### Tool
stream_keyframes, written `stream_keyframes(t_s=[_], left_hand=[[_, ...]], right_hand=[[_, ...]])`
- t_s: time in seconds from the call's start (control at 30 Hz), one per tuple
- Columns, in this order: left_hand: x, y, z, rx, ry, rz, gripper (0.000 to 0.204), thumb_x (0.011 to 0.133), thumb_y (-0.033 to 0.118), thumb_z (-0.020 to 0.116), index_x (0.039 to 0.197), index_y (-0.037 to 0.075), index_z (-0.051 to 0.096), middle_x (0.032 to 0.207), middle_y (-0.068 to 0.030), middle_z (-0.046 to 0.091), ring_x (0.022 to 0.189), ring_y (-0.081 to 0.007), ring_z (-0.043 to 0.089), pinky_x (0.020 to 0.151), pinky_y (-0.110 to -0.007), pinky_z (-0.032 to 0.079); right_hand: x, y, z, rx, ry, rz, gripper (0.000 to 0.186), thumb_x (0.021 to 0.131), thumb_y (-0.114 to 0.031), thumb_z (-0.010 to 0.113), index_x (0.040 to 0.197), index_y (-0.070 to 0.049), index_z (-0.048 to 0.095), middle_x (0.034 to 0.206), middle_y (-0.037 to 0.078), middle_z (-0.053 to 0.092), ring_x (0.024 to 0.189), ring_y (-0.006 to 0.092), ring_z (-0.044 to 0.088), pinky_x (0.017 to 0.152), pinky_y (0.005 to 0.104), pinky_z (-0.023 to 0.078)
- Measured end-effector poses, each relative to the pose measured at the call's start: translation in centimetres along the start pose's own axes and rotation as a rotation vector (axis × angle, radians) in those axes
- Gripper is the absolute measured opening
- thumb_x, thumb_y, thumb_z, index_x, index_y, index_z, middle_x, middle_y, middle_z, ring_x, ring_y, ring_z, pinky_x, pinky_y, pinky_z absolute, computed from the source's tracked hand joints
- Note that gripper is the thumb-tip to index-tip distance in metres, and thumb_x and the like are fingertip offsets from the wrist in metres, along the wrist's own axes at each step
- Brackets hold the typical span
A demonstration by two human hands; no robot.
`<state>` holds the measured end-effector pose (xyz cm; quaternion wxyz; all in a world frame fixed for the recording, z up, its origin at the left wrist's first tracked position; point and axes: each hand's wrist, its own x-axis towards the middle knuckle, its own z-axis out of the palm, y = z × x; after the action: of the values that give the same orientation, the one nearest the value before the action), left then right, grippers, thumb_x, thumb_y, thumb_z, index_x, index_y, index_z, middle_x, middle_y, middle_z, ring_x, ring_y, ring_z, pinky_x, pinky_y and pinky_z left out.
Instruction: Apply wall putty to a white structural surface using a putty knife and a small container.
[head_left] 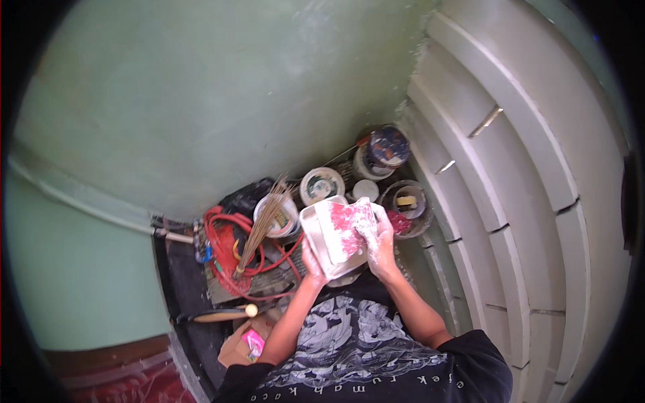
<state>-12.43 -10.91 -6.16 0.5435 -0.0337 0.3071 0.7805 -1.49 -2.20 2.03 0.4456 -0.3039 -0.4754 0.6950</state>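
Observation:
At the centre, my left hand [313,266] grips the left side of a shallow white tray [312,225] at chest height. A flat red piece [347,228], thickly smeared with white, lies across the tray's right part. My right hand [379,245], coated in white, is closed on that piece at the tray's right side; whether it also touches the tray I cannot tell. The piece hides much of the tray's inside.
Behind the tray stand several buckets [322,185], one with a stick bundle [265,221]. A coiled red hose [218,252], black bag [245,198] and cardboard box [235,346] lie left. A green wall [201,80] rises behind; white curved ledges [510,242] line the right.

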Motion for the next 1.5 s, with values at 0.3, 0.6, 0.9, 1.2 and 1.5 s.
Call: stream_keyframes(t_s=[0.3, 0.6, 0.9, 1.2, 1.5], left_hand=[[0.8, 0.0, -3.5, -0.103, -0.188, 0.052, 0.065, 0.094, 0.051, 0.025, 0.145, 0.012, 0.035, 0.143, -0.0082, 0.045, 0.126, -0.0346, 0.048, 0.106, -0.052, 0.037], [1.6, -0.9, -3.7, -0.056, -0.07, 0.071, 0.065, 0.093, 0.055, 0.028, 0.143, 0.014, 0.038, 0.14, -0.0069, 0.048, 0.12, -0.0353, 0.052, 0.101, -0.052, 0.042], [1.8, -1.2, -4.9, -0.055, -0.043, 0.139, 0.064, 0.094, 0.055, 0.029, 0.143, 0.014, 0.038, 0.141, -0.0062, 0.047, 0.122, -0.0355, 0.051, 0.102, -0.052, 0.041], [1.2, -2.7, -4.1, -0.014, 0.065, 0.24, 0.065, 0.094, 0.056, 0.03, 0.142, 0.014, 0.038, 0.139, -0.006, 0.048, 0.12, -0.0348, 0.052, 0.099, -0.053, 0.043], [-0.6, -3.7, -2.5, 0.074, 0.079, 0.263, 0.07, 0.092, 0.062, 0.025, 0.144, 0.017, 0.034, 0.141, -0.0054, 0.045, 0.121, -0.0335, 0.051, 0.098, -0.052, 0.044]], right_hand=[[4.5, -7.5, -4.1, 0.482, 0.083, -0.101, 0.035, 0.086, -0.009, 0.055, 0.12, -0.004, 0.046, 0.097, 0.005, 0.06, 0.084, 0.0124, 0.063, 0.066, 0.0283, 0.055], [14.4, -21.5, -10.0, 0.235, 0.355, -0.895, 0.033, 0.081, -0.006, 0.05, 0.113, -0.003, 0.044, 0.093, 0.004, 0.055, 0.075, 0.0105, 0.061, 0.054, 0.0232, 0.052], [25.1, -26.0, -11.4, -0.536, 0.723, -1.281, 0.022, 0.077, -0.01, 0.05, 0.095, 0.0, 0.043, 0.087, 0.014, 0.045, 0.076, 0.0237, 0.049, 0.065, 0.0358, 0.043], [33.7, -27.6, -9.2, -0.909, 0.93, -1.436, 0.022, 0.071, -0.004, 0.055, 0.09, -0.004, 0.043, 0.085, 0.015, 0.044, 0.076, 0.0351, 0.053, 0.066, 0.0457, 0.046], [40.2, -27.4, -7.5, -1.143, 0.927, -1.414, 0.012, 0.08, -0.007, 0.059, 0.087, -0.006, 0.05, 0.089, 0.01, 0.049, 0.083, 0.0263, 0.056, 0.059, 0.0365, 0.053]])
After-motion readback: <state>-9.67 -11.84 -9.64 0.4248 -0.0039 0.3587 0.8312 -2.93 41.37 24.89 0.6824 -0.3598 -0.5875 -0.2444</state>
